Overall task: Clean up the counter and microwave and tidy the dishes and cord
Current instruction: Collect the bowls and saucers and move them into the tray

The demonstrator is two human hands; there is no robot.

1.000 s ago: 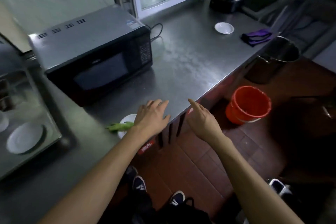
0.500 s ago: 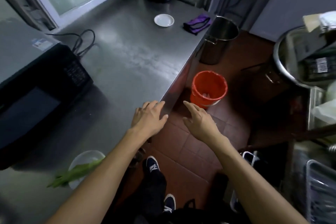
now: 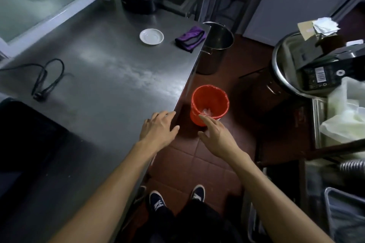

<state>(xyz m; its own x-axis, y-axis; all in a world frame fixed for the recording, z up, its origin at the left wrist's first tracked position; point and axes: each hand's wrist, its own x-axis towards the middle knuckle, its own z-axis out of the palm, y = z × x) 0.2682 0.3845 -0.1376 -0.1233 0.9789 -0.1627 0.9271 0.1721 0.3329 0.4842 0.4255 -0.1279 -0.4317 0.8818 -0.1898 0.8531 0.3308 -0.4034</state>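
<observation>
— Left hand (image 3: 158,128)?
— Flat at the tabletop (image 3: 110,77) front edge, fingers straight, holding nothing.
— Right hand (image 3: 219,136)?
— Off the edge, fingers spread, empty (above red bucket (image 3: 209,103)).
— Cord (image 3: 48,77)?
— Looped near back edge; white dish (image 3: 151,36) near far corner.

The counter (image 3: 110,77) is brushed metal with a dull sheen. Upper centre, the saucer (image 3: 151,36) looks glossy white ceramic beside purple cloth (image 3: 190,38). The bucket (image 3: 209,104) is smooth orange plastic.
</observation>
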